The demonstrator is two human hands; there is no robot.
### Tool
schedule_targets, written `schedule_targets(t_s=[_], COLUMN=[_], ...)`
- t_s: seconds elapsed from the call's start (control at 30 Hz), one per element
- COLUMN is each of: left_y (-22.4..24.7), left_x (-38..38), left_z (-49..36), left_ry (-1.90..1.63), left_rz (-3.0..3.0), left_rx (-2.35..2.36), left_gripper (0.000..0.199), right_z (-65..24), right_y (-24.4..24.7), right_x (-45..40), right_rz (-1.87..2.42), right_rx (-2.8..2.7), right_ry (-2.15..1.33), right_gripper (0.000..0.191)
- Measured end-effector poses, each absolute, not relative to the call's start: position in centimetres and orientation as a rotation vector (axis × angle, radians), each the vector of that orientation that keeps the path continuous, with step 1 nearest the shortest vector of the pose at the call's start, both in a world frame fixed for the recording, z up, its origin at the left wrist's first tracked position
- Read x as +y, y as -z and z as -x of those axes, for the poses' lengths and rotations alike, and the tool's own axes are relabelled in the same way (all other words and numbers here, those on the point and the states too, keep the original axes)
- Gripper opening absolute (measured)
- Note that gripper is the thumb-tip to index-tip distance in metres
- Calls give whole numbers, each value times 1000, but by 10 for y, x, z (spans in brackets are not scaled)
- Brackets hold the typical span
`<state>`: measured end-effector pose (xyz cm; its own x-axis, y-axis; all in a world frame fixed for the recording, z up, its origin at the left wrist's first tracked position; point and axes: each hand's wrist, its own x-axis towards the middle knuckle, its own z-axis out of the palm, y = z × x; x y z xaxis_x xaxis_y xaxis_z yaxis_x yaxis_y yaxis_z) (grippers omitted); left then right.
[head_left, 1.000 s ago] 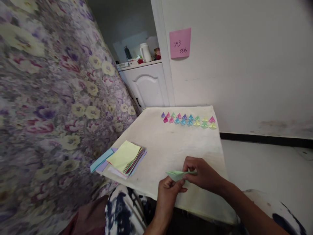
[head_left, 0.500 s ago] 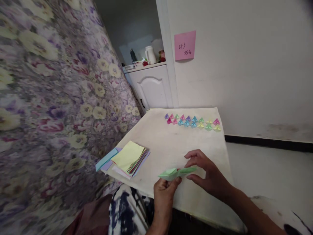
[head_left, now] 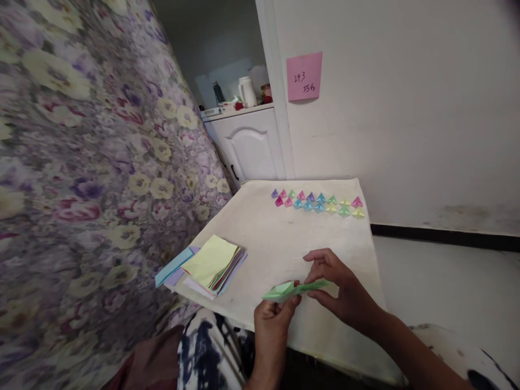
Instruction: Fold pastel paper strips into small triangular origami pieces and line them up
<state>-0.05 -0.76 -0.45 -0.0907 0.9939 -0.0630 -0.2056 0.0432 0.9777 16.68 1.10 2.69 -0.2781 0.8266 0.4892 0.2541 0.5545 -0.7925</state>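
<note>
A folded light green paper (head_left: pixel 280 292) is held above the near part of the cream-covered table. My left hand (head_left: pixel 273 325) pinches it at the middle, thumb in front and fingers behind. At the paper's right end is my right hand (head_left: pixel 337 281), its thumb below and its fingers curled above, with the paper's green tip between them. The left part of the paper stands up in a pocket-like fold, while the right part is a narrow flap.
Small folded paper pieces (head_left: pixel 319 207) in several colours form two rows at the table's (head_left: pixel 260 216) far right. A stack of coloured paper sheets (head_left: pixel 213 262) and a blue strip (head_left: pixel 174 266) lie at the left. A floral curtain (head_left: pixel 122 179) hangs alongside.
My right hand has closed in on the right end of the green paper, which now sits between its thumb and fingers. The view has shifted slightly.
</note>
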Motion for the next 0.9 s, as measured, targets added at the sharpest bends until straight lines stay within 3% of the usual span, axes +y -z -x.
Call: schedule_targets(t_s=[0.23, 0.47, 0.9], left_y=[5, 6, 7], left_x=[-6, -5, -7], left_z=[0, 0, -1], left_ry=[-1319, -1292, -1301], left_rz=[-979, -975, -927], left_rx=[1160, 1165, 1180], left_gripper=[33, 32, 28], right_z=[-167, -162, -162], right_y=[-29, -26, -25], right_x=[9, 9, 9], right_rz=[868, 842, 849], right_rx=[-1808, -1816, -1758], right_ry=[-720, -711, -688], right_gripper=[26, 18, 21])
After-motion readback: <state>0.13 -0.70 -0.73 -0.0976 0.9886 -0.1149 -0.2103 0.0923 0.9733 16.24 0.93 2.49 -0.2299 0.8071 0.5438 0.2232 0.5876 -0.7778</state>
